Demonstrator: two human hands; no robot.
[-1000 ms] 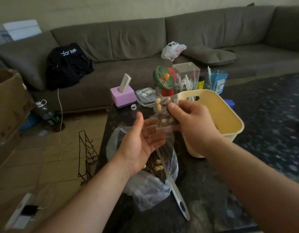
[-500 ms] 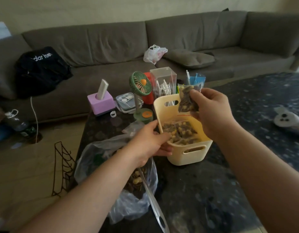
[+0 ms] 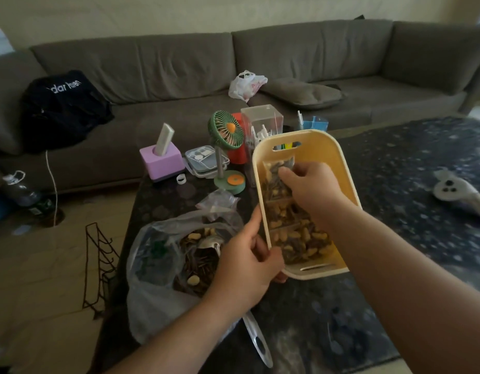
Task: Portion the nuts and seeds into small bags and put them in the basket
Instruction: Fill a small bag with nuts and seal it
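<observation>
**Filled bag going into the yellow basket**

At your far left, a black bag (image 3: 63,103) lies on the grey sofa (image 3: 179,66) and a plastic bottle (image 3: 23,193) stands on the floor. On the dark table (image 3: 301,319), a purple tissue box (image 3: 162,163) sits left of a green desk fan (image 3: 228,147). Nearer you, the large clear plastic bag (image 3: 152,279) lies open with loose nuts and seeds (image 3: 195,263) and a metal scoop (image 3: 256,344) inside, its handle sticking out towards you. A few empty small bags (image 3: 220,202) lie just behind it.

Your left hand (image 3: 247,265) grips the near left corner of the yellow basket (image 3: 309,141), thumb over the rim, fingers curled beneath.

The basket holds filled bags (image 3: 295,238) laid in a row. Your right hand (image 3: 311,187) is inside it, fingers curled round the small bag of nuts and seeds (image 3: 276,176), which sits at the far end, touching the others.

At your right, a white controller (image 3: 454,193) rests on the dark speckled surface.
</observation>
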